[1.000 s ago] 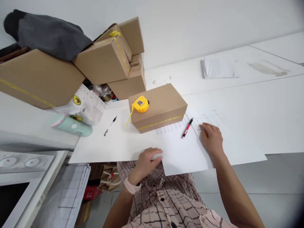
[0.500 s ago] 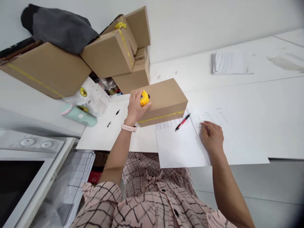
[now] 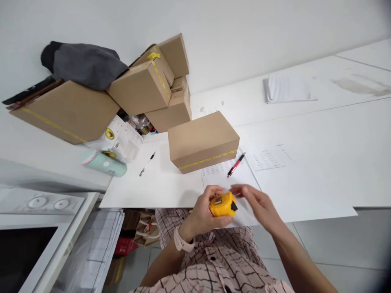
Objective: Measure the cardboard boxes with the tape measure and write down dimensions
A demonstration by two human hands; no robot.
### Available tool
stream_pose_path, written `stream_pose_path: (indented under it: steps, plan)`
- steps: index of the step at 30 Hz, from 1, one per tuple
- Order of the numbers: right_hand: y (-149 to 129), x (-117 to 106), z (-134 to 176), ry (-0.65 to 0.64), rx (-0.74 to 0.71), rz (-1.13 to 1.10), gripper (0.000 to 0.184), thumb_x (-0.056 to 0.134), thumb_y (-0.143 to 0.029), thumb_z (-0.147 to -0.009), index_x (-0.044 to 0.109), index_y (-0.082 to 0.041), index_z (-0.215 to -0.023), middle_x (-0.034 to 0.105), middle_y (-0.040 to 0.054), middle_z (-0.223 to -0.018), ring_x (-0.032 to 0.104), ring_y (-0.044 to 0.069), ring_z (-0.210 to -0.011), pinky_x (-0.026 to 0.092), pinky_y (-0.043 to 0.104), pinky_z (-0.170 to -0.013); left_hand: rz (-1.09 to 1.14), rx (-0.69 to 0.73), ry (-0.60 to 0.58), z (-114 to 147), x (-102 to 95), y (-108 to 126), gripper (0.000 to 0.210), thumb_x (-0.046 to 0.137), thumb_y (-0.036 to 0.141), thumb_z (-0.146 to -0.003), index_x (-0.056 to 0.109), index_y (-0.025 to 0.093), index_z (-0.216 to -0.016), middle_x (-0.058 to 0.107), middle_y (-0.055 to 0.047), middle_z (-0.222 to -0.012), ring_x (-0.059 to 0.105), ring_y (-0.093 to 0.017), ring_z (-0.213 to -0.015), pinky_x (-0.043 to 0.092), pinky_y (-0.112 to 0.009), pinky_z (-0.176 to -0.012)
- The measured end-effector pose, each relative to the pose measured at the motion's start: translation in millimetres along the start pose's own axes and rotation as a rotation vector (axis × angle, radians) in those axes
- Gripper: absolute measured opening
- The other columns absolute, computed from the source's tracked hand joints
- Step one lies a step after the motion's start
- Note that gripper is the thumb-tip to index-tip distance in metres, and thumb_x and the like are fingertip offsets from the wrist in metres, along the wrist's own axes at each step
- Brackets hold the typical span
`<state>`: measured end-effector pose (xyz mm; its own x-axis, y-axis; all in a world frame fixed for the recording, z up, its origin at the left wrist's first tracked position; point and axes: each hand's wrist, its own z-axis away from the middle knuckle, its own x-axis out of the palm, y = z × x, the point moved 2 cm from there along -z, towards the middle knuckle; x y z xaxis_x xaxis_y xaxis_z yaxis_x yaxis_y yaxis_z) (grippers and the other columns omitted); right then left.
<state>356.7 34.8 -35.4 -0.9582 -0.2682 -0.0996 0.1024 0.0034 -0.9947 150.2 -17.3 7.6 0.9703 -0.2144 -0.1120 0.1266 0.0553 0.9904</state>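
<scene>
- The left hand was wrapped around a yellow tape measure, gripping it with the thumb along the near side and the fingers around the far side; the black part of the case pointed toward the right hand.
- The right hand was loosely open, its fingers a little bent and just beside the tape measure; whether the fingertips touched it could not be told.
- A pale pink wristband circled the wrist below the left hand.
- Beyond the left hand sat a closed cardboard box with a strip of yellow tape along its near side.
- Just beyond both hands, a red-and-black pen lay slantwise on a printed sheet, which ran partly behind the box.
- A second printed sheet spread beyond and to the right of the right hand, on the white table.
- To the left of the left hand and farther off lay a clear pen with a black tip; past it, a mint-green bottle lay beside a white carton with avocado pictures.
- Well beyond the right hand rested a stack of papers.
</scene>
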Motion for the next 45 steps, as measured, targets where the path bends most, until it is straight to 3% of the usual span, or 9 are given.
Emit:
stream_pose_path:
  steps: [4, 8, 14, 18, 23, 27, 36, 41, 45]
  plan:
    - [-9.0, 28.6, 17.1, -0.094, 0.094, -0.086, 0.051, 0.051, -0.066, -0.096, 0.076, -0.022, -0.101, 0.067, 0.0057, -0.080, 0.063, 0.023, -0.081, 0.053, 0.038, -0.080, -0.041, -0.100, -0.034, 7.5, -1.8, -10.8, 0.071, 0.088, 0.029, -0.065, 0.053, 0.025, -0.126, 0.065, -0.006, -0.116, 0.064, -0.022, -0.098, 0.051, -0.034, -0.088]
    - [-19.1, 23.2, 7.5, -0.118, 0.130, -0.196, 0.041, 0.065, -0.065, -0.089, 0.075, -0.028, -0.104, 0.063, 0.0029, -0.081, 0.055, 0.020, -0.071, 0.050, 0.037, -0.068, 0.086, -0.093, -0.025, 11.7, -21.8, -7.2, 0.070, 0.085, 0.027, -0.067, 0.052, 0.025, -0.129, 0.064, -0.007, -0.118, 0.066, -0.021, -0.097, 0.052, -0.034, -0.087]
    - [-64.5, -44.4, -55.4, 0.310, -0.041, -0.383, 0.026, 0.086, -0.040, -0.067, 0.065, -0.024, -0.067, 0.054, -0.0010, -0.066, 0.049, 0.015, -0.065, 0.044, 0.031, -0.062, 0.028, 0.142, 0.354, 5.6, -111.4, 36.1, 0.055, 0.080, 0.036, -0.075, 0.058, 0.024, -0.123, 0.069, -0.006, -0.106, 0.068, -0.019, -0.086, 0.051, -0.028, -0.072]
    - [-99.4, -47.8, -88.2, 0.319, -0.175, -0.329, 0.018, 0.082, -0.034, -0.069, 0.070, -0.026, -0.079, 0.058, -0.0018, -0.075, 0.052, 0.014, -0.066, 0.047, 0.031, -0.066, 0.017, 0.257, 0.465, 3.4, -153.1, 57.9, 0.056, 0.082, 0.043, -0.074, 0.059, 0.022, -0.120, 0.071, -0.005, -0.101, 0.069, -0.019, -0.083, 0.049, -0.027, -0.068]
    - [-107.6, 25.8, -87.4, 0.049, -0.198, -0.167, 0.028, 0.074, -0.050, -0.081, 0.071, -0.025, -0.092, 0.059, -0.0012, -0.069, 0.054, 0.016, -0.066, 0.050, 0.033, -0.065, 0.103, 0.287, 0.277, 3.2, -136.4, 56.7, 0.066, 0.084, 0.044, -0.072, 0.052, 0.026, -0.127, 0.069, -0.006, -0.110, 0.069, -0.019, -0.084, 0.050, -0.027, -0.071]
    - [-102.3, 78.4, -74.8, -0.244, -0.097, -0.176, 0.052, 0.060, -0.071, -0.087, 0.074, -0.021, -0.093, 0.072, 0.0077, -0.092, 0.063, 0.020, -0.082, 0.054, 0.036, -0.072, 0.099, 0.255, 0.162, 1.6, -117.4, 53.3, 0.071, 0.087, 0.042, -0.070, 0.049, 0.028, -0.129, 0.066, -0.005, -0.114, 0.066, -0.020, -0.093, 0.051, -0.030, -0.080]
    - [-97.5, 96.7, -66.8, -0.387, 0.029, -0.203, 0.051, 0.076, -0.071, -0.075, 0.063, -0.022, -0.081, 0.066, 0.0023, -0.079, 0.060, 0.017, -0.077, 0.049, 0.031, -0.067, 0.040, 0.125, 0.058, 1.8, -109.1, 45.4, 0.069, 0.084, 0.036, -0.071, 0.050, 0.026, -0.130, 0.064, -0.005, -0.110, 0.064, -0.018, -0.089, 0.049, -0.026, -0.074]
    - [-113.9, 64.8, -96.8, -0.228, -0.049, -0.185, 0.048, 0.076, -0.067, -0.076, 0.059, -0.022, -0.075, 0.063, 0.0004, -0.075, 0.057, 0.016, -0.072, 0.048, 0.030, -0.067, 0.035, 0.138, 0.141, -7.6, -130.6, 56.3, 0.070, 0.085, 0.038, -0.070, 0.051, 0.024, -0.130, 0.067, -0.008, -0.115, 0.067, -0.020, -0.092, 0.049, -0.028, -0.076]
    - [-126.3, -4.6, -161.9, 0.191, -0.085, -0.224, 0.036, 0.076, -0.050, -0.081, 0.058, -0.021, -0.072, 0.064, 0.0022, -0.076, 0.059, 0.015, -0.075, 0.050, 0.029, -0.072, -0.015, 0.160, 0.365, -20.7, -185.5, 67.4, 0.072, 0.082, 0.042, -0.073, 0.050, 0.022, -0.135, 0.072, -0.008, -0.110, 0.069, -0.021, -0.088, 0.049, -0.030, -0.074]
